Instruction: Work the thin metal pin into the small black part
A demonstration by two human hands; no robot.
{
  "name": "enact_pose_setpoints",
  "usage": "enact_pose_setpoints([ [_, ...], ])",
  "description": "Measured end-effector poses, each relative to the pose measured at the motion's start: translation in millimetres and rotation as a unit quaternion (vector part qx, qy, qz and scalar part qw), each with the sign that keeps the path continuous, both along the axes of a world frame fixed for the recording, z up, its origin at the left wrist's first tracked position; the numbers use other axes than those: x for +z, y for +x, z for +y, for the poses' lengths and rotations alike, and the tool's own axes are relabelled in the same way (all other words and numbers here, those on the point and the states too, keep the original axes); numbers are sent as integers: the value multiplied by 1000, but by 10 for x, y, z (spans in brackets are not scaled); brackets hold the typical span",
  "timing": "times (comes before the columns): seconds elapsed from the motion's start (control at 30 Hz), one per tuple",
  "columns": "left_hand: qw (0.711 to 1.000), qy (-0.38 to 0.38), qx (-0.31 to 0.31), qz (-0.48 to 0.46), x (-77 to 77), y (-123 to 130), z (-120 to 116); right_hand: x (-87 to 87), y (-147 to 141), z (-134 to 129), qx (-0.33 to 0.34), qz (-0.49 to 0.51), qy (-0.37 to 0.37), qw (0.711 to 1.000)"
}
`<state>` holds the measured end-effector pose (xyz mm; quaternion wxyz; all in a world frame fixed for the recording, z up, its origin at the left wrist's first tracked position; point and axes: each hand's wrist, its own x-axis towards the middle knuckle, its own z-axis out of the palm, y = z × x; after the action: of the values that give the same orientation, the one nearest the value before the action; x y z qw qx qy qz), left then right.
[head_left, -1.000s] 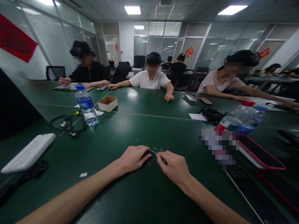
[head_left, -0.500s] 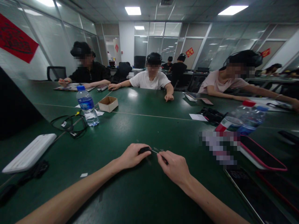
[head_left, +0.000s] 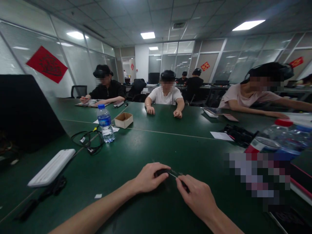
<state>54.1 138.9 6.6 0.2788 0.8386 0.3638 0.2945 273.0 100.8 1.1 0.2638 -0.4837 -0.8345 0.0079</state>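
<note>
My left hand [head_left: 149, 177] is closed around a small, smooth black object [head_left: 161, 171], resting low over the green table. The fingers hide most of it, so its kind is unclear. My right hand [head_left: 198, 195] pinches a thin screwdriver-like tool [head_left: 173, 175]. Its slim metal shaft points left at the black object, while its dark handle is mostly covered by the fingers. Whether the tip touches the object, I cannot tell. Faint clear slivers [head_left: 179, 173] show just beyond the shaft.
A water bottle [head_left: 105, 125], open box [head_left: 123, 120] and black cable [head_left: 89, 143] are at the left, with a white power bank-like slab [head_left: 52, 168] nearer. Bottles [head_left: 280, 131] crowd the right. A dark panel [head_left: 26, 113] rises left. People sit across the green table [head_left: 146, 146].
The camera view has shifted, so everything sits lower and further right. My hands keep their hold and closeness. The person opposite has drawn one hand inward.
</note>
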Motion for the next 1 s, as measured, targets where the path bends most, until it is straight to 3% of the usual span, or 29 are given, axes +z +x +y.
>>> enact_pose_setpoints([
  [0.37,997,-5,41,-64,-32,1,12,7,-9,6,-17,-13,-3,1000],
  [0.53,987,-66,65,-133,-137,-27,58,40,-18,2,-13,-15,6,1000],
  [0.7,972,-119,49,-198,-176,-38,83,20,-8,11,-10,-10,-8,1000],
  [1.0,976,-105,47,-186,-140,-55,89,8,10,14,-6,-5,-25,1000],
])
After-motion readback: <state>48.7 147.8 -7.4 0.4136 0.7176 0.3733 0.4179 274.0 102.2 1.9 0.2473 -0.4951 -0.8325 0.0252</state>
